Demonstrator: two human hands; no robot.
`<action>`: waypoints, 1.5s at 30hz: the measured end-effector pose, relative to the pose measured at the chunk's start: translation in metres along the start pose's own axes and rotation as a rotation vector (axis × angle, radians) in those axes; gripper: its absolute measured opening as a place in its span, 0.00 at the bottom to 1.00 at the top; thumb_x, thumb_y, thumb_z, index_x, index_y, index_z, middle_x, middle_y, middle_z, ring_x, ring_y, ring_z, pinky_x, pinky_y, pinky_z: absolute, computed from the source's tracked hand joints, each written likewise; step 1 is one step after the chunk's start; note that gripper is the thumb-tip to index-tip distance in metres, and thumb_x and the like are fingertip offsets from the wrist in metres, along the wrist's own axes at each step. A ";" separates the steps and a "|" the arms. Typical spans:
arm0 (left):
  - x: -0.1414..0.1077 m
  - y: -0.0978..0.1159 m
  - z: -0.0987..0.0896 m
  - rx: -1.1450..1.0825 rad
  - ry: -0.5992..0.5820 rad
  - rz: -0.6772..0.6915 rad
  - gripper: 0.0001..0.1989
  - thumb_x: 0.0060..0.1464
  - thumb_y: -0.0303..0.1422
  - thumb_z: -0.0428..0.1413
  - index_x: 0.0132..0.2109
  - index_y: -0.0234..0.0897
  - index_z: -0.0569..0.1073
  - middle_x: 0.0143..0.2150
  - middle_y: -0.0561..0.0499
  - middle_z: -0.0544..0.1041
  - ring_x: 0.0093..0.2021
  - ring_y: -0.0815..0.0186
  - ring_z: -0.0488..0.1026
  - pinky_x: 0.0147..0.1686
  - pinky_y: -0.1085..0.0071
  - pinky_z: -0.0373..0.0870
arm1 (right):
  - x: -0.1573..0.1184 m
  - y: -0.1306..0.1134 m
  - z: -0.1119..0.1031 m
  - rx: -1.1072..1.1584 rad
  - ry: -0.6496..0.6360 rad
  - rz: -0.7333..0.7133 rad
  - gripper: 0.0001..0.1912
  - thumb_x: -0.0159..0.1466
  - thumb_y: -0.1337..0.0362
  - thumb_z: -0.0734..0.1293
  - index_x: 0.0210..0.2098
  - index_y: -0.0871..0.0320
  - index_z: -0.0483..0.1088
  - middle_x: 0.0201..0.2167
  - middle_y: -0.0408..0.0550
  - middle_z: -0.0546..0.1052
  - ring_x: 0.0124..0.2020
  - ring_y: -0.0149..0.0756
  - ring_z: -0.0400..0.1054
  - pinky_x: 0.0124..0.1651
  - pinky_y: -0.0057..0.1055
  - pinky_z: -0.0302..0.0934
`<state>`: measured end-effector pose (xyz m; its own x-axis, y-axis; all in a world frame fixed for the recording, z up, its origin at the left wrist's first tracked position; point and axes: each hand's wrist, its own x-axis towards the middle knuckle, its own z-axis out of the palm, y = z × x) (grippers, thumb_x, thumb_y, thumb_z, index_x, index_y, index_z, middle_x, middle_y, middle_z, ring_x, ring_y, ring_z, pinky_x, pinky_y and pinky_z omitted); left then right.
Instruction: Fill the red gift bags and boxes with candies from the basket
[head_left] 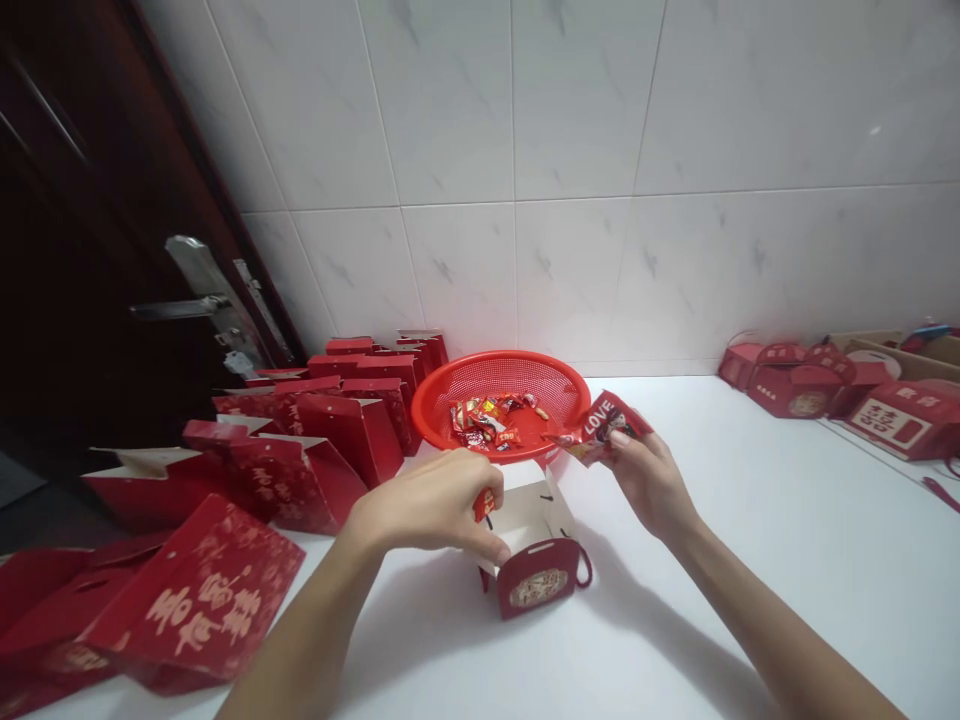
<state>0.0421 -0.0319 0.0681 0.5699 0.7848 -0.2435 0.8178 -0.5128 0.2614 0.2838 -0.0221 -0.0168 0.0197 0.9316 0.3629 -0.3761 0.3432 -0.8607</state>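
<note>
At the near left of the bench (847, 540) a red carton with gold characters (199, 590) leans. Near the middle stands an open red box (536, 570), white inside, a loop handle at its side. The left hand (431, 500) is over it, its grip curled round a red wrapper (484, 505), the thumb at the box's edge. Beyond, the right hand (649, 470) pinches red packets (604, 425) (one reads "LOVE"). Just behind is a red basket (517, 372) with wrapped sweets (480, 420), then the tiled wall (570, 120).
</note>
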 end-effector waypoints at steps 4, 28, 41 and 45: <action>-0.002 0.002 0.002 -0.016 -0.024 -0.013 0.19 0.42 0.49 0.66 0.34 0.38 0.75 0.34 0.51 0.75 0.36 0.61 0.70 0.30 0.71 0.60 | 0.010 -0.024 0.036 0.025 -0.282 0.002 0.17 0.60 0.58 0.73 0.47 0.54 0.72 0.40 0.47 0.78 0.40 0.37 0.73 0.44 0.37 0.69; 0.012 -0.007 0.020 0.042 -0.158 -0.048 0.26 0.35 0.57 0.63 0.26 0.39 0.68 0.26 0.52 0.69 0.26 0.65 0.63 0.21 0.70 0.50 | 0.002 -0.037 0.061 -1.571 -0.678 0.109 0.02 0.58 0.68 0.67 0.32 0.58 0.68 0.29 0.46 0.75 0.28 0.33 0.65 0.28 0.29 0.45; 0.011 -0.002 0.018 0.023 -0.163 -0.041 0.26 0.36 0.55 0.64 0.26 0.40 0.63 0.25 0.53 0.67 0.25 0.65 0.63 0.20 0.70 0.51 | -0.006 -0.013 0.070 -1.780 -0.749 -0.076 0.11 0.57 0.74 0.65 0.40 0.61 0.70 0.36 0.54 0.80 0.38 0.44 0.73 0.35 0.35 0.49; 0.011 -0.002 0.018 0.014 -0.164 -0.029 0.25 0.37 0.55 0.63 0.25 0.40 0.63 0.24 0.53 0.67 0.25 0.65 0.63 0.20 0.70 0.51 | -0.005 -0.011 0.066 -1.761 -0.794 -0.125 0.12 0.57 0.76 0.64 0.41 0.62 0.71 0.36 0.54 0.80 0.38 0.44 0.73 0.39 0.36 0.51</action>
<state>0.0480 -0.0286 0.0486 0.5509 0.7323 -0.4003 0.8342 -0.4967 0.2396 0.2264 -0.0379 0.0147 -0.5812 0.8116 0.0597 0.8137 0.5807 0.0261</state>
